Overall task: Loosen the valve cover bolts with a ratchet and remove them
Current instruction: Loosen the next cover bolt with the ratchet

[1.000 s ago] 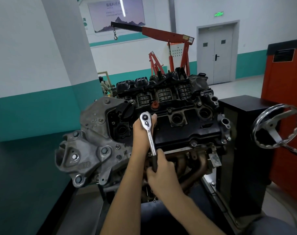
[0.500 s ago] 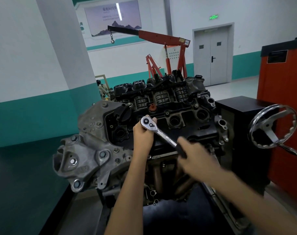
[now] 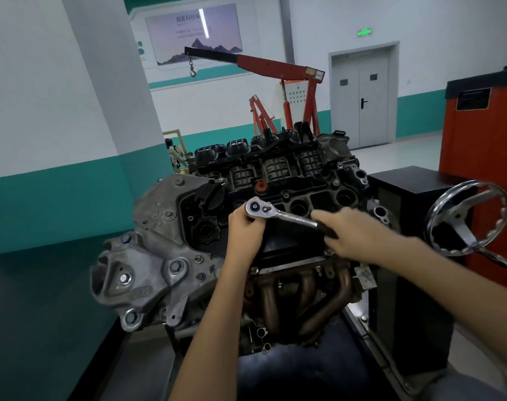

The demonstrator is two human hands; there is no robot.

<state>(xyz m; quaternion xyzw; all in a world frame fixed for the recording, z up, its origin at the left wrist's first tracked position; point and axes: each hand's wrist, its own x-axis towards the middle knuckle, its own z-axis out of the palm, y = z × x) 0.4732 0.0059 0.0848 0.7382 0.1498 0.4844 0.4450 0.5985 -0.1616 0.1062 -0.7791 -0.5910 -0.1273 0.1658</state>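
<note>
While the left hand (image 3: 245, 227) cups the head of the ratchet (image 3: 284, 215), probably to keep it seated on the left part of the valve cover (image 3: 318, 198), the right hand (image 3: 355, 231) grips its handle, angled right for leverage.

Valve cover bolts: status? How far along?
Done: nothing visible; no loose bolts lie in view and the valve cover sits in place. In hand: the left hand steadies the head of the ratchet near the cover's left end, and the right hand holds the handle, angled rightward; the bolt beneath is hidden. Left: what look like bolt heads sit along the far edge, so most removal likely remains.
</note>
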